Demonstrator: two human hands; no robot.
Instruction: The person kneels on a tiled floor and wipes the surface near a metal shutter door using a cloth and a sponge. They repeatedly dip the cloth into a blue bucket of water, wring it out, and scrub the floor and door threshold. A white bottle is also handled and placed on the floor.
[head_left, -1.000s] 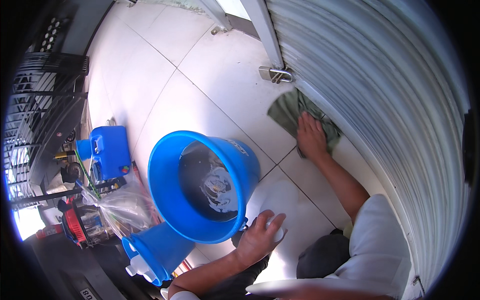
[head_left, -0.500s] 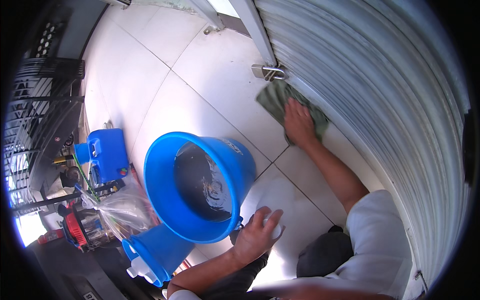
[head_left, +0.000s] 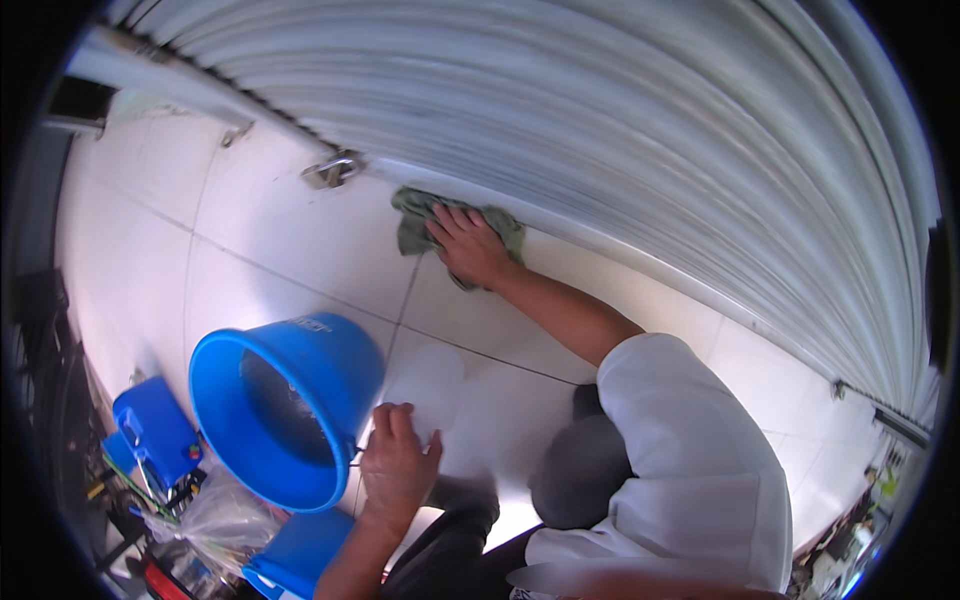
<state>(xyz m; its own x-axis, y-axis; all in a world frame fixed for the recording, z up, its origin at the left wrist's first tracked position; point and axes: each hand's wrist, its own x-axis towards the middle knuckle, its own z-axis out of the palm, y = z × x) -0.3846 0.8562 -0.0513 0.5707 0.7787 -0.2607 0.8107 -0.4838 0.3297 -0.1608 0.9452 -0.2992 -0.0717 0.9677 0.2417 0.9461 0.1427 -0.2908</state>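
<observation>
My right hand (head_left: pixel 470 243) lies with its fingers stretched flat over a crumpled green cloth (head_left: pixel 412 236), pressing it on the pale floor tiles along the shutter's foot. My left hand (head_left: pixel 398 468) hovers beside the rim of a large blue bucket (head_left: pixel 335 350), fingers and thumb curled. A blurred whitish shape (head_left: pixel 428 378) shows just past those fingertips; whether it is in the grasp is unclear. Dark, murky water (head_left: pixel 280 405) fills part of the bucket.
The ribbed metal shutter (head_left: pixel 560 110) rises beyond the cloth, with a padlock (head_left: pixel 328 173) at its foot. To the left are a blue jerry can (head_left: pixel 158 432), a clear plastic bag (head_left: pixel 222 515) and another blue bucket (head_left: pixel 300 550). My dark-clad knee (head_left: pixel 580 475) is close by.
The view has swung to the right. My right hand and the cloth have slid along the shutter, farther from the padlock. My left hand stays beside the bucket.
</observation>
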